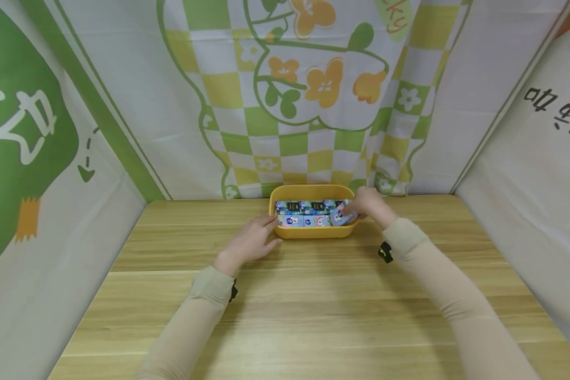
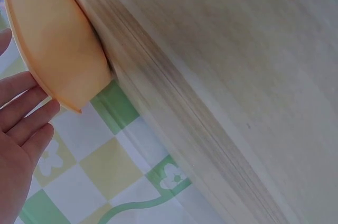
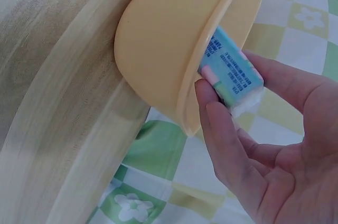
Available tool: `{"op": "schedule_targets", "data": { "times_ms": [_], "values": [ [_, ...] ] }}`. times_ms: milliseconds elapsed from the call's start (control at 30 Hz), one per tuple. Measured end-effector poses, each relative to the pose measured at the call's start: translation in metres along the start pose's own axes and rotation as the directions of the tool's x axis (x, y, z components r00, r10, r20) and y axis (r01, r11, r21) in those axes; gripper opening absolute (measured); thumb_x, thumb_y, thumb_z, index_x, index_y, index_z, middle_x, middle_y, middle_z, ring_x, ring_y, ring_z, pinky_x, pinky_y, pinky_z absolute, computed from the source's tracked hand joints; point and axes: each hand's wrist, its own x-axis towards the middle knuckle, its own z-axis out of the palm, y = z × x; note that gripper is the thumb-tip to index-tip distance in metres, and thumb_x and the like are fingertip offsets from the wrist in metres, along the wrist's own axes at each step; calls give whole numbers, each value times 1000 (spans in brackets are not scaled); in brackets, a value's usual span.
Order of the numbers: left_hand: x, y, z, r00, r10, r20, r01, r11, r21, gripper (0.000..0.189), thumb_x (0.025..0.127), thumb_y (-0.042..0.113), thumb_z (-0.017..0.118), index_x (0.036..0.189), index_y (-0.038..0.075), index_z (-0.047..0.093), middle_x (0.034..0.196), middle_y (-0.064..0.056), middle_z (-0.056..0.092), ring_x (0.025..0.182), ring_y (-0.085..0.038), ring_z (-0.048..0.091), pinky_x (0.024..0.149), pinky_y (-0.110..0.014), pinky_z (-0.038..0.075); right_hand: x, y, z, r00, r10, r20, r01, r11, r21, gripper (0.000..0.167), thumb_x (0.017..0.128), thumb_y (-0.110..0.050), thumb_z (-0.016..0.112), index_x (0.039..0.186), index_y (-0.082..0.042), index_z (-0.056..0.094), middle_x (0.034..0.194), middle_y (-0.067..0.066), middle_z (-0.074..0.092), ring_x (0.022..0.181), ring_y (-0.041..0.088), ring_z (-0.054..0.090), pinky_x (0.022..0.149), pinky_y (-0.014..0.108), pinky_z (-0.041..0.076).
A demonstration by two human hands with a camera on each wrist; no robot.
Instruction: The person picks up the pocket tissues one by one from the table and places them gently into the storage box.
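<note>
A yellow plastic bin (image 1: 313,233) stands at the back of the table. Inside it lie dark blue patterned packs (image 1: 292,207) in the back row and light blue packs (image 1: 293,221) with cartoon prints in front. My right hand (image 1: 371,205) pinches a light blue tissue pack (image 3: 232,71) between thumb and fingers. This pack is tilted at the bin's right end, partly below the rim. At the opposite end, my left hand (image 1: 253,241) rests its extended fingers (image 2: 31,121) against the bin's rim.
The wood-grain table (image 1: 304,306) runs from the bin toward me. Right behind the bin hangs a checkered, flower-printed cloth (image 1: 294,153). White printed panels close off the left and right sides.
</note>
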Motion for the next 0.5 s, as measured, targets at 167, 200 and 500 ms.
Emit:
{"op": "schedule_targets", "data": {
  "times_ms": [167, 200, 500],
  "values": [
    [-1, 1, 0, 1000, 4, -4, -4, 1000, 2, 58, 94, 38, 57, 136, -1, 50, 141, -18, 48, 131, -32, 45, 114, -44, 34, 2, 1, 2, 1000, 20, 10, -20, 1000, -19, 32, 74, -31, 79, 79, -2, 65, 79, 12, 67, 51, 11, 54, 55, 26, 53],
    [-1, 1, -1, 1000, 3, -3, -3, 1000, 2, 58, 94, 38, 57, 136, -1, 50, 141, -18, 48, 131, -32, 45, 114, -44, 34, 1, 1, 2, 1000, 23, 11, -23, 999, -30, 33, 75, -32, 78, 79, -2, 65, 79, 12, 67, 51, 11, 53, 55, 27, 52],
    [0, 1, 0, 1000, 3, -5, -3, 1000, -4, 58, 94, 38, 57, 136, -1, 50, 141, -18, 48, 131, -32, 45, 113, -44, 35, 0, 0, 5, 999, 12, -40, -17, 992, -122, 37, 75, -38, 76, 74, -7, 56, 74, 9, 55, 65, 21, 50, 52, 29, 42]
  ]
}}
